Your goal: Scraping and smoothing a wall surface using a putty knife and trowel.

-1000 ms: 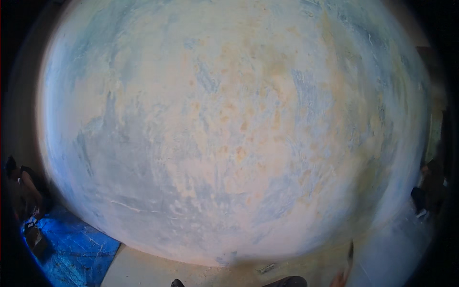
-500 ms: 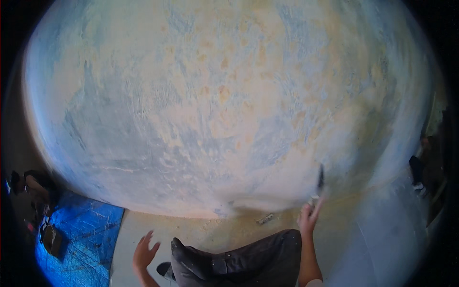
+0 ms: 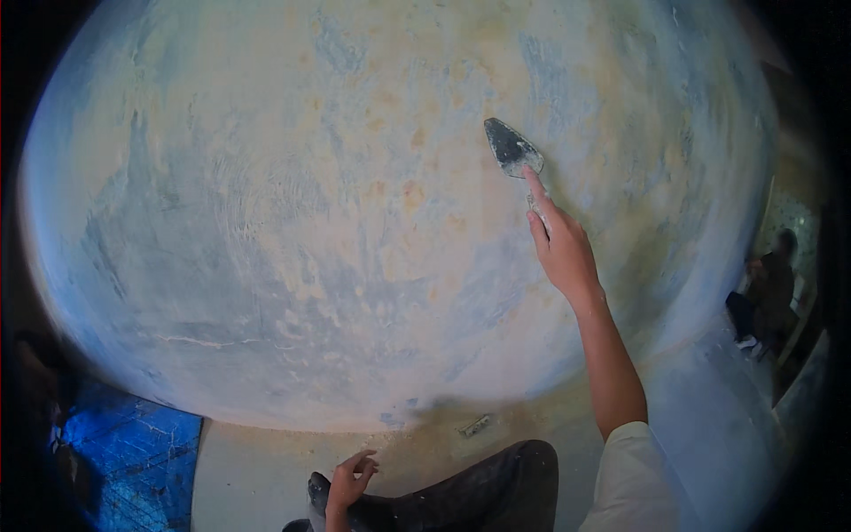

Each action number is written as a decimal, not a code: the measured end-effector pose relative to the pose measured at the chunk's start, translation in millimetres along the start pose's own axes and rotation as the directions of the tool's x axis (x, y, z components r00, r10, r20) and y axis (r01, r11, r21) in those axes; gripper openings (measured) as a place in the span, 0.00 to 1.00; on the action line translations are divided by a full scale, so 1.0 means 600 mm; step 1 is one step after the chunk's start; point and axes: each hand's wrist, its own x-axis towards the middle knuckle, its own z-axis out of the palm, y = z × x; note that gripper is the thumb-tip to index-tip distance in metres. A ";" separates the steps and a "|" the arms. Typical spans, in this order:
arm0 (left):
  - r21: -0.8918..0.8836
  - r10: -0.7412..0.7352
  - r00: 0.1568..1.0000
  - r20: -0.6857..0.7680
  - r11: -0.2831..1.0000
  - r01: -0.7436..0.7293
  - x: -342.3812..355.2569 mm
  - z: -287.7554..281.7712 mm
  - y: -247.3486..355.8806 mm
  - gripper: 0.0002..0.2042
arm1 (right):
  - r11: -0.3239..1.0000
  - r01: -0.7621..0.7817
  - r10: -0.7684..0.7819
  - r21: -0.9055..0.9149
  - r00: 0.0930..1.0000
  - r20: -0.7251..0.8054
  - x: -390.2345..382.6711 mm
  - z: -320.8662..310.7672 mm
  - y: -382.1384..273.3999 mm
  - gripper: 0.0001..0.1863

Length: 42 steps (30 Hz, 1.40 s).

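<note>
A large rounded surface [image 3: 310, 177], mottled cream, pale blue, grey and ochre, fills most of the view. My right hand [image 3: 558, 239] is raised over its right-middle part, closed round the handle of a small pointed trowel [image 3: 507, 142], index finger stretched toward the blade. The blade lies against or close to the surface; which, I cannot tell. My left hand [image 3: 353, 479] is low near my dark-trousered leg [image 3: 470, 492], fingers apart and loosely bent, nothing in them.
A small flat piece [image 3: 474, 426] lies on the pale floor [image 3: 230, 479] below the curve. A crinkled blue sheet [image 3: 133, 452] is at lower left, with a dim figure at its far edge. Another person [image 3: 762, 293] crouches at the right edge.
My right hand has swung up with the trowel from near the floor onto the middle-right of the surface. My left hand has moved rightward beside my leg. The view has shifted.
</note>
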 end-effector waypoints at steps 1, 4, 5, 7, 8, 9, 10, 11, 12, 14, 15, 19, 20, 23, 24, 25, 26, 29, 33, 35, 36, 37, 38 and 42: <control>-0.044 -0.011 1.000 0.021 0.999 0.012 0.001 -0.004 0.000 0.14 | 0.998 -0.058 0.058 -0.004 0.996 0.060 0.005 -0.001 -0.013 0.32; -0.050 0.007 1.000 -0.029 0.999 -0.008 0.000 -0.011 -0.012 0.13 | 0.985 -0.160 0.166 -0.065 0.980 0.112 0.013 0.010 -0.045 0.33; -0.056 0.012 1.000 -0.024 0.998 -0.013 -0.006 -0.015 -0.020 0.13 | 0.985 -0.159 0.166 -0.073 0.980 0.109 0.015 0.012 -0.056 0.33; -0.373 -0.059 0.998 -0.005 0.926 0.052 -0.004 -0.016 -0.041 0.13 | 0.976 -0.217 0.217 -0.011 0.970 0.113 0.019 0.013 -0.068 0.32; -0.379 -0.049 0.999 0.004 0.924 0.047 0.007 -0.016 -0.050 0.13 | 0.976 -0.218 0.219 -0.024 0.970 0.106 0.021 0.017 -0.070 0.32; -0.424 -0.054 0.998 0.032 0.903 0.062 0.002 -0.019 -0.051 0.13 | 0.973 -0.226 0.229 -0.041 0.969 0.095 0.019 0.021 -0.074 0.32; -0.468 -0.057 0.997 0.059 0.880 0.078 -0.004 -0.022 -0.052 0.14 | 0.970 -0.234 0.239 -0.058 0.967 0.086 0.015 0.025 -0.076 0.33; -0.472 -0.065 0.996 0.068 0.877 0.089 -0.010 -0.024 -0.052 0.14 | 0.969 -0.239 0.244 -0.066 0.965 0.094 0.006 0.025 -0.074 0.33; -0.520 -0.065 0.995 0.080 0.849 0.098 -0.001 -0.029 -0.050 0.14 | 0.975 -0.218 0.222 -0.051 0.971 0.088 0.002 0.025 -0.071 0.33; -0.569 -0.060 0.994 0.088 0.816 0.100 0.005 -0.035 -0.054 0.14 | 0.981 -0.192 0.194 -0.037 0.978 0.079 0.009 0.027 -0.075 0.33; -0.595 -0.047 0.995 0.089 0.798 0.091 0.001 -0.034 -0.059 0.14 | 0.981 -0.190 0.193 -0.049 0.979 0.067 0.014 0.026 -0.075 0.33; -0.621 -0.028 0.997 0.076 0.781 0.070 -0.001 -0.033 -0.060 0.13 | 0.983 -0.183 0.183 -0.031 0.983 0.005 0.052 0.018 -0.093 0.34; -0.620 -0.029 0.996 0.079 0.781 0.071 -0.003 -0.035 -0.059 0.13 | 0.982 -0.185 0.185 -0.032 0.983 0.005 0.046 0.018 -0.092 0.34; -0.625 -0.039 0.999 0.026 0.780 0.047 -0.004 -0.038 -0.055 0.12 | 0.982 -0.186 0.187 -0.025 0.982 0.037 0.020 0.035 -0.075 0.33; -0.656 -0.037 0.999 0.006 0.754 0.032 -0.005 -0.035 -0.056 0.13 | 0.990 -0.140 0.140 -0.037 0.990 0.010 0.000 0.042 -0.057 0.33; -0.683 -0.041 0.999 -0.017 0.730 0.019 -0.007 -0.035 -0.055 0.13 | 0.995 -0.095 0.094 -0.044 0.995 -0.013 -0.008 0.046 -0.051 0.34; -0.680 -0.039 0.999 -0.021 0.733 0.014 -0.007 -0.033 -0.051 0.13 | 0.995 -0.094 0.093 -0.039 0.996 -0.017 -0.007 0.044 -0.047 0.34; -0.618 -0.060 0.998 -0.001 0.785 0.046 -0.008 -0.037 -0.044 0.13 | 0.987 -0.158 0.157 0.029 0.987 0.019 0.004 0.030 -0.045 0.33; -0.574 -0.036 0.996 0.083 0.815 0.077 -0.015 -0.039 -0.030 0.17 | 0.995 -0.090 0.093 0.049 0.993 -0.069 0.050 0.002 -0.017 0.33; -0.532 -0.013 0.998 0.068 0.845 0.047 -0.017 -0.047 -0.017 0.20 | 0.995 -0.079 0.082 0.057 0.995 -0.055 0.052 -0.013 -0.012 0.33; -0.540 -0.033 0.997 0.067 0.839 0.064 -0.019 -0.047 -0.011 0.18 | 0.994 -0.111 0.111 0.019 0.994 0.003 0.043 -0.027 -0.011 0.33; -0.548 -0.054 0.996 0.065 0.832 0.081 -0.021 -0.046 -0.008 0.17 | 0.990 -0.141 0.142 -0.021 0.988 0.060 0.039 -0.036 -0.008 0.33; -0.553 -0.054 0.997 0.063 0.829 0.080 -0.024 -0.046 -0.011 0.17 | 0.990 -0.135 0.137 -0.024 0.989 0.062 0.040 -0.039 -0.001 0.33; -0.593 0.016 0.987 0.160 0.801 0.083 0.003 -0.040 -0.046 0.18 | 0.995 -0.036 0.039 -0.090 0.999 0.025 0.092 -0.049 0.010 0.34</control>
